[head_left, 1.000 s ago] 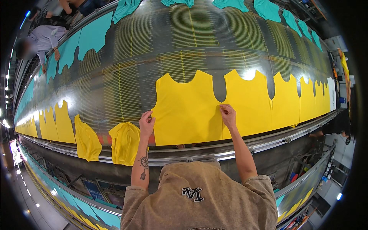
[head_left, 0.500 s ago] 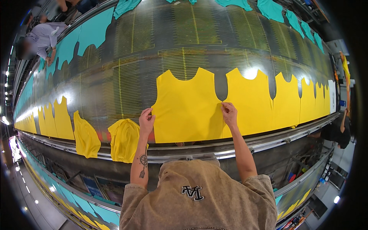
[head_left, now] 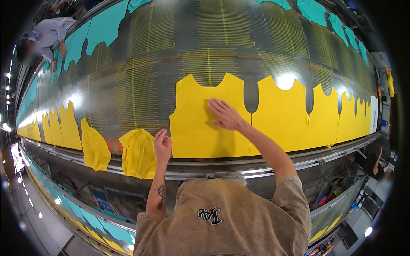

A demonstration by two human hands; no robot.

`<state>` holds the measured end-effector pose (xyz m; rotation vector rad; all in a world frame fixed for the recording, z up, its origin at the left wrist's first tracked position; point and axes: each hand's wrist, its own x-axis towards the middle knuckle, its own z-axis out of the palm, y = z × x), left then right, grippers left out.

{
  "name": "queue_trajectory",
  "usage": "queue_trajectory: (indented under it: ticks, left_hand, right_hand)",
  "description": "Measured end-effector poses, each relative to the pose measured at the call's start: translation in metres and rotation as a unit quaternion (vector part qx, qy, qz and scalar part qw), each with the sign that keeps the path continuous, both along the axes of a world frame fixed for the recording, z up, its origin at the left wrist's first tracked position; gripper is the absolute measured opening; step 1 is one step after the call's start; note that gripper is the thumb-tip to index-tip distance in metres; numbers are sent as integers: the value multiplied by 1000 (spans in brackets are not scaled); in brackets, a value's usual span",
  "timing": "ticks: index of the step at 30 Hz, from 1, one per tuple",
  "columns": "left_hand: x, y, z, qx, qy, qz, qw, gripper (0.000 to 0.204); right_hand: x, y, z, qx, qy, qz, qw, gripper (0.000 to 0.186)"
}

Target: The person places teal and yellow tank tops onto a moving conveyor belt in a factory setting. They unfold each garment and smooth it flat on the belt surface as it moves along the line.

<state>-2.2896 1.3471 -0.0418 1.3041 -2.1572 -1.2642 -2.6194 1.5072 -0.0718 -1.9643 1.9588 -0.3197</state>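
A yellow sleeveless-shaped fabric panel (head_left: 196,132) lies flat on the dark table in front of me, its neck notch facing away. My right hand (head_left: 225,114) rests flat over the upper middle of this panel, fingers stretched out. Beside the panel's left edge is my left hand (head_left: 162,146), fingers loosely bent and a little apart, with no cloth visible in it. Just left of that hand a crumpled yellow piece (head_left: 139,154) hangs over the table's front edge. Another loose yellow piece (head_left: 95,147) droops farther left.
More yellow panels (head_left: 282,115) lie in a row to the right, others to the far left. Teal pieces (head_left: 102,27) line the far side, where a co-worker in a light shirt (head_left: 49,36) reaches over them. A metal rail (head_left: 256,171) runs along the near edge.
My right hand has left the panel's right armhole corner and moved left onto its middle, flattening out. My left hand has come slightly down and away from the left edge.
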Motion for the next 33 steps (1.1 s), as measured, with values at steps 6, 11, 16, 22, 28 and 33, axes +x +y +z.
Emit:
queue_trajectory:
  ticks: [6,11,16,22,28,33]
  left_hand:
    - [57,73,14,-60,-37,-13,997,29]
    - [87,115,17,-12,-32,61,998,27]
    - [93,127,21,-39,-42,82,995,28]
    - [95,124,34,-68,-57,84,993,27]
    - [87,122,42,-101,-41,62,992,28]
    - [87,128,45,-88,-32,48,994,28]
  right_hand:
    - [12,-41,-15,-64,12,3,998,86]
    - [128,24,5,-6,-159,258,953,89]
    - [78,-46,-20,-36,-105,89,990,81]
    - [107,-91,-28,-43,-1,10,999,85]
    - [171,16,-19,-40,-177,257,949,74]
    - [5,9,-19,-100,-54,31,993,63]
